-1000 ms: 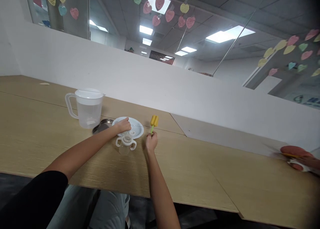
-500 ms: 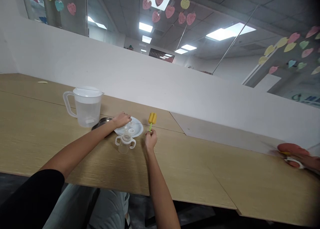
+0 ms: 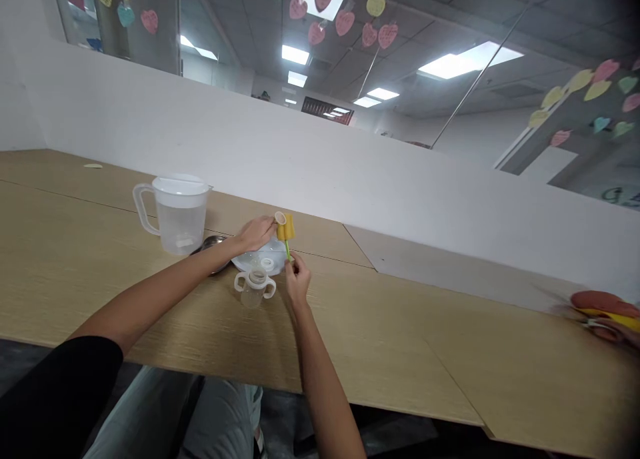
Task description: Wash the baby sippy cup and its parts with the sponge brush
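My left hand (image 3: 257, 233) is raised over a white plate (image 3: 260, 257), pinching a small translucent ring (image 3: 281, 217) by its fingertips, right beside the brush head. My right hand (image 3: 299, 277) grips the green handle of a bottle brush, whose yellow sponge head (image 3: 285, 227) stands up close to the ring. Just below the plate sits a clear two-handled baby bottle (image 3: 255, 289). A second pale ring (image 3: 267, 264) lies at the plate's near side, touching or just behind the bottle's top; I cannot tell which.
A lidded plastic jug (image 3: 177, 213) with clear liquid stands left of my left forearm, and a metal dish (image 3: 214, 244) lies partly under it. Both rest on a wooden table (image 3: 400, 325). At far right, another person's hand (image 3: 603, 322) holds a red-orange and yellow object.
My left hand has moved right from above the plate and now holds a ring up beside the sponge. The brush has tilted left. The other person's hand has shifted slightly.
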Demonstrator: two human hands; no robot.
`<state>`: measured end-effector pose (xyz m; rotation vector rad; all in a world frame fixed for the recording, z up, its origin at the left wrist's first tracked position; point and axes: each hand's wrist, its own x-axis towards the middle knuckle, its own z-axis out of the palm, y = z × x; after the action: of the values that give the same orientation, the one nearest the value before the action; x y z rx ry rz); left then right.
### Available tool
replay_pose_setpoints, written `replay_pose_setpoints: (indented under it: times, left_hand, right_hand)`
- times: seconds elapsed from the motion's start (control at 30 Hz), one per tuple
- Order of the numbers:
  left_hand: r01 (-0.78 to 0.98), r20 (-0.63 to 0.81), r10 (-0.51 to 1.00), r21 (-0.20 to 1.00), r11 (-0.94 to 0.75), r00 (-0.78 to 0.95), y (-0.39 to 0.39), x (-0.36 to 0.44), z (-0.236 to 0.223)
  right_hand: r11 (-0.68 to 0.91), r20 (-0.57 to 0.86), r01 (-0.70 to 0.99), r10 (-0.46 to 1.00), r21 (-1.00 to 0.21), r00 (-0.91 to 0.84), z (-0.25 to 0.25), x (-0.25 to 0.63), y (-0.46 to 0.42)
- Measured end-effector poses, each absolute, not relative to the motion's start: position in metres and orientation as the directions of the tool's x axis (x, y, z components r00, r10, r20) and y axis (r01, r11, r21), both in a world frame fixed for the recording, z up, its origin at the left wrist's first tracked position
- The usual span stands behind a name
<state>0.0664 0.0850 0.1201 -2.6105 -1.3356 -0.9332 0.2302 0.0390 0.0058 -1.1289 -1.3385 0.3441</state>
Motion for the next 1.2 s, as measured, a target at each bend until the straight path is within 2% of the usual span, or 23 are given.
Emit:
replay_pose_setpoints:
  times: [0.1, 0.27, 0.47, 0.57, 0.73, 0.83, 1.07, 1.2]
  left_hand:
    - [0.76, 0.545, 0.724, 0.223, -0.611, 0.422, 0.081, 0.066, 0.121]
    - [0.828, 0.538, 0.798, 0.293, -0.479, 0.272, 0.076, 0.063, 0.127]
    - [0.916, 0.508, 0.852, 0.272, -0.296, 0.125, 0.081, 0.053, 0.138]
    - [0.918, 0.496, 0.852, 0.238, -0.318, 0.167, 0.079, 0.046, 0.137]
    - [0.877, 0.466, 0.797, 0.085, -0.472, 0.384, 0.062, 0.046, 0.133]
    - [0.879, 0.458, 0.792, 0.048, -0.475, 0.403, 0.056, 0.049, 0.132]
    - [0.938, 0.44, 0.88, 0.194, -0.287, 0.179, 0.072, 0.038, 0.131]
    - [0.894, 0.419, 0.882, 0.276, -0.352, 0.218, 0.073, 0.026, 0.127]
  right_hand:
    - [0.473, 0.58, 0.367, 0.763, -0.801, 0.284, 0.004, 0.231, 0.041]
    - [0.457, 0.567, 0.372, 0.775, -0.808, 0.28, 0.001, 0.23, 0.043]
    - [0.47, 0.582, 0.382, 0.767, -0.796, 0.269, 0.003, 0.228, 0.04]
    - [0.467, 0.6, 0.421, 0.751, -0.777, 0.275, 0.005, 0.228, 0.039]
    - [0.418, 0.589, 0.505, 0.771, -0.755, 0.243, 0.003, 0.228, 0.039]
    - [0.418, 0.584, 0.503, 0.777, -0.757, 0.233, 0.001, 0.229, 0.04]
    - [0.551, 0.681, 0.464, 0.712, -0.693, 0.172, -0.001, 0.232, 0.038]
    - [0.472, 0.66, 0.604, 0.741, -0.642, 0.122, 0.002, 0.23, 0.033]
